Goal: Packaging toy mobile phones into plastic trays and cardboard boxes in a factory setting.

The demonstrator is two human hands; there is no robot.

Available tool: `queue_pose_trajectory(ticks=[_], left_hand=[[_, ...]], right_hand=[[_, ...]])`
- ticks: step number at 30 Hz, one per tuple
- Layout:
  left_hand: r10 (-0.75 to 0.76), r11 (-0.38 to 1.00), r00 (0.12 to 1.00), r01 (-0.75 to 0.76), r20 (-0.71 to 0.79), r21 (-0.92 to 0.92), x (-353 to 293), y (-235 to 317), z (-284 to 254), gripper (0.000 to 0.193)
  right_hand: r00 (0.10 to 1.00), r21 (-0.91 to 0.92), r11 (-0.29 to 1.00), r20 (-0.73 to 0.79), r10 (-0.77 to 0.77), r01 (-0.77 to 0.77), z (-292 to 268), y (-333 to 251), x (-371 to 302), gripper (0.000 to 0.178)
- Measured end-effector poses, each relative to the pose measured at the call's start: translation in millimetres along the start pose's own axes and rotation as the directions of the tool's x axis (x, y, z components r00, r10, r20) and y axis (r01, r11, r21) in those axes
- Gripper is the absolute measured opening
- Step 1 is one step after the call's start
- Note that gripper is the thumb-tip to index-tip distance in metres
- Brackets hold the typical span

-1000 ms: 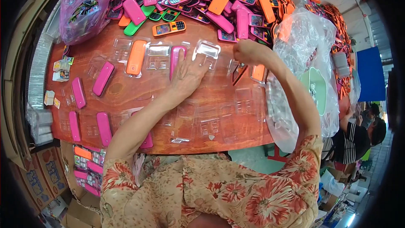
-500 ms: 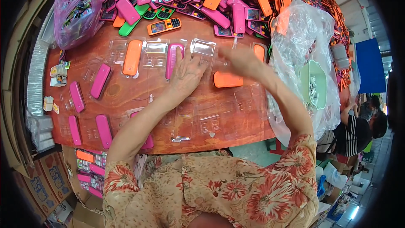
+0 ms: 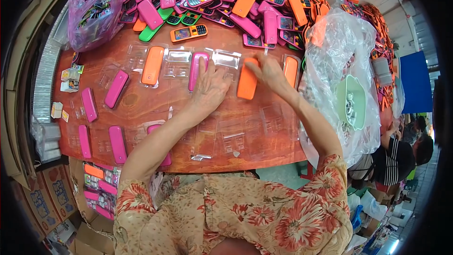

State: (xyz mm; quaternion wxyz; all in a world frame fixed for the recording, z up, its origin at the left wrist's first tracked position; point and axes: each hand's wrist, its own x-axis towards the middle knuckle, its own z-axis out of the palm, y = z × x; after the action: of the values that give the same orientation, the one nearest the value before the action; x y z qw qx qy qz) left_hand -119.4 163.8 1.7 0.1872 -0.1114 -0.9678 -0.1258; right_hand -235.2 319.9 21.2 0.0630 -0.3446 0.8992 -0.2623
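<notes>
My left hand (image 3: 211,86) lies with fingers stretched over the right edge of a pink toy phone (image 3: 194,78), which sits face down in a clear plastic blister tray. Farther right, my right hand (image 3: 273,74) has its fingers and thumb at the upper end of an orange toy phone (image 3: 247,85), which points lengthwise away from me. Clear tray edges show around this phone. Between the hands is a clear blister tray (image 3: 226,58) with part of it hidden by my left fingers. Another orange toy phone (image 3: 290,72) lies just beyond my right hand.
A heap of pink, orange and green toy phones (image 3: 245,2) covers the far side. At far left stands a purple plastic bag (image 3: 96,16); at right, a green bin (image 3: 350,101) on clear plastic sheeting (image 3: 325,75). Small card stacks (image 3: 71,79) sit left. A co-worker (image 3: 396,156) is at right.
The orange toy phone by my right hand has turned from lying crosswise to lengthwise. My right hand has come down onto its upper end. My left hand stays by the pink phone.
</notes>
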Motion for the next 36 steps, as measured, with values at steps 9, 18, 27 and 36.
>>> queue_pose_trajectory(ticks=[9,18,27,36], left_hand=[[-0.028,0.999,1.0,0.028,0.006,0.036,-2.0,-5.2,1.8,0.018],[0.05,0.999,0.997,-0.051,-0.051,-0.001,0.1,-4.4,4.7,0.02],[-0.017,0.999,0.999,0.018,0.037,-0.03,0.3,-1.8,-7.5,0.027],[0.064,0.99,0.995,-0.055,0.07,-0.133,7.9,31.9,3.2,0.044]], right_hand=[[0.965,-0.596,0.791,-0.093,-0.244,0.143,16.3,-15.2,-3.0,0.027],[0.811,-0.419,0.732,0.018,-0.585,0.537,53.8,-75.8,120.0,0.018],[0.901,-0.229,0.871,0.102,-0.423,0.435,37.1,-61.8,121.3,0.022],[0.956,0.01,0.994,0.271,-0.111,0.112,-130.4,3.2,17.7,0.025]])
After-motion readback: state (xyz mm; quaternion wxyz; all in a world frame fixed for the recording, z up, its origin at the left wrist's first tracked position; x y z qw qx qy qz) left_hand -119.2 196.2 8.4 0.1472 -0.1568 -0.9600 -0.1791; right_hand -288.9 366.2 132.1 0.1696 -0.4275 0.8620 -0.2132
